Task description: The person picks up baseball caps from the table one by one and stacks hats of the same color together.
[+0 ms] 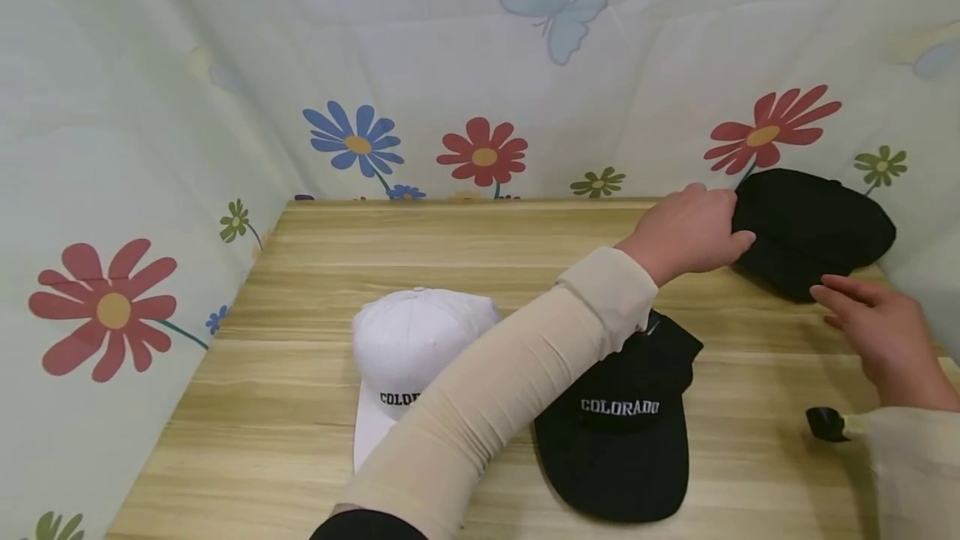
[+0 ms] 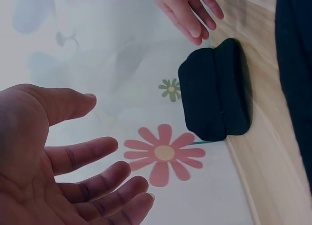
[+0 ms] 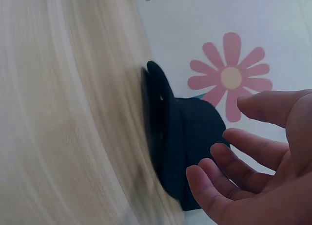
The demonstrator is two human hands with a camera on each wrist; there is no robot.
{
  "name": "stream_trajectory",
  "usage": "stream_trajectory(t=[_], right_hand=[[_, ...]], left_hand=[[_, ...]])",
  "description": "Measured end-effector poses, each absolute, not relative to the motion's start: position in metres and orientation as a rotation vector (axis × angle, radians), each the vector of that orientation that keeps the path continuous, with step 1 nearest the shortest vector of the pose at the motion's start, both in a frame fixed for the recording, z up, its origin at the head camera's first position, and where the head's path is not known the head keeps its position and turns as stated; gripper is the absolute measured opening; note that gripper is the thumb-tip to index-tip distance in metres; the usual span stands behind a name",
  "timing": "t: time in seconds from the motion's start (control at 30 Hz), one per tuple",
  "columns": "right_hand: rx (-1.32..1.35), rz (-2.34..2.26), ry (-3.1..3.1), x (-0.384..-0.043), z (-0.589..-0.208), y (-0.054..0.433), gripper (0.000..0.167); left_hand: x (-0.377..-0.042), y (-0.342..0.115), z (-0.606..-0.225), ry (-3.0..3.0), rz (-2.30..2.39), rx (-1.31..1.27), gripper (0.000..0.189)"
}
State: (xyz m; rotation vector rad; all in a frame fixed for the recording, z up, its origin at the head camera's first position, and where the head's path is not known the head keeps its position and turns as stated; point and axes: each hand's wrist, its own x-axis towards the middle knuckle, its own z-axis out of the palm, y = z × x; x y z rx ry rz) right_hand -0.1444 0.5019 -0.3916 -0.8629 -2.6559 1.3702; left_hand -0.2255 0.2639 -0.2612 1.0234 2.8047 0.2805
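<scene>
A plain black cap [image 1: 817, 227] sits at the far right corner of the table, close to the wall cloth. My left hand [image 1: 690, 232] reaches across to its left side, and the left wrist view shows the fingers spread and holding nothing, apart from the cap [image 2: 214, 91]. To the cap's near right is my right hand [image 1: 888, 336]. Its loosely bent fingers are empty in the right wrist view, close to the cap [image 3: 195, 132]; whether they touch it I cannot tell.
A white cap [image 1: 420, 340], its lettering partly hidden by my left sleeve [image 1: 502, 382], lies left of a black COLORADO cap [image 1: 630, 448] on the wood-grain table [image 1: 285, 407]. Flowered cloth [image 1: 420, 40] hangs behind. A small black piece [image 1: 827, 423] shows at my right cuff.
</scene>
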Motion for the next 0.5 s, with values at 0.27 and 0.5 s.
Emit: stream_trajectory(t=[0.27, 0.5], right_hand=[[-0.965, 1.342, -2.668, -0.149, -0.391, 0.510, 0.078], [-1.042, 1.281, -2.659, -0.164, -0.393, 0.520, 0.081]], left_hand=[[-0.237, 0.277, -0.265, 2.808, 0.285, 0.987, 0.038], [-0.246, 0.283, -0.268, 2.806, 0.274, 0.978, 0.036]])
